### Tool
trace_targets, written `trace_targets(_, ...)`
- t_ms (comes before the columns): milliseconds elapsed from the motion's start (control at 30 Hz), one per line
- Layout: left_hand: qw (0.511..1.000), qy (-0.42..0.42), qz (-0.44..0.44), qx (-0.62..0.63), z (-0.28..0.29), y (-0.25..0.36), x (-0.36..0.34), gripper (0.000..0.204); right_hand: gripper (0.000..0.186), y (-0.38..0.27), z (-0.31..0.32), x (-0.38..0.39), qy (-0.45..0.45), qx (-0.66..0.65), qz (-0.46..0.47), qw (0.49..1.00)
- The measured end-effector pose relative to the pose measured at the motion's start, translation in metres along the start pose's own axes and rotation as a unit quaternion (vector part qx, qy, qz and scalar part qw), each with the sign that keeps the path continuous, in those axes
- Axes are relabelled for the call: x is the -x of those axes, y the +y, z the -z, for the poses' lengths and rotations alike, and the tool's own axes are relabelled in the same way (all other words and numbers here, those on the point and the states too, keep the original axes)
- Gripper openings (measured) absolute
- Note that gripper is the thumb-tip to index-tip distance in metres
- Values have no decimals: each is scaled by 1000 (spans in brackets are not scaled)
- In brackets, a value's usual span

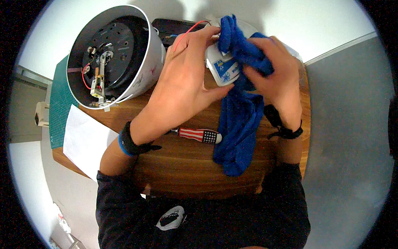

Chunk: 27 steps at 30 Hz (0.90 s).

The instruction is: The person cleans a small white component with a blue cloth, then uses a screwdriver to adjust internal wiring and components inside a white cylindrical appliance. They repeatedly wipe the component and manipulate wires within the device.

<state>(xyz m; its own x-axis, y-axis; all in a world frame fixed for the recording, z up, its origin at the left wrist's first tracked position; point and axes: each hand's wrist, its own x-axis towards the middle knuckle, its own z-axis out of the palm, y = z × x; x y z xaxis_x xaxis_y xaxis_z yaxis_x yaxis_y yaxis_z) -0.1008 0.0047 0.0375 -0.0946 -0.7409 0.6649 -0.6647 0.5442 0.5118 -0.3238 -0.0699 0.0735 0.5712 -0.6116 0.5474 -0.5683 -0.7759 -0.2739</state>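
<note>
Spreading across the middle of the view, a brown wood-grain table (178,166) with a curved edge stands against a white wall (331,25), with a grey panel (352,124) rising along its right side and pale floor showing at lower left. A green cutting mat (60,116) lies at the table's left end, and a sheet of white paper (87,141) lies near it, jutting past the front edge. Beside the mat, a large white round housing (151,72) rests tipped, its open end turned toward the person, showing a black interior with a metal bracket and a red wire. Behind it sits a black object (174,27), partly hidden. A screwdriver (201,135) with a flag-patterned handle lies below the left hand (184,79), its handle end close to the blue cloth. That hand is partly curled, thumb and fingers spanning a white plastic piece (224,70) with a blue label, held above the far part of the table. The right hand (275,68) is bent around the bunched top of the blue cloth (238,133), against the piece's right side; the cloth's long end trails toward the person, covering part of the wood.
</note>
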Motion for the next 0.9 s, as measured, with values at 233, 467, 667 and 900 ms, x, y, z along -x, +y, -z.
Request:
trace_targets(233, 999, -19, -10, -47, 4, 0, 0, 108, 53, -18, -8, 5, -63, -40, 122, 990)
trace_targets(467, 998, -66, -13, -4, 3, 0, -1, 109, 46, -3, -4, 5, -68, 141, -19, 988)
trace_targets(667, 995, -84, -45, -28, 0, -3, 2, 105, 37, -25, 8, 8, -135, 159, 94, 973)
trace_targets(900, 992, -69, -91, -53, -4, -19, -2, 110, 48, -39, -7, 11, -88, 62, 85, 991)
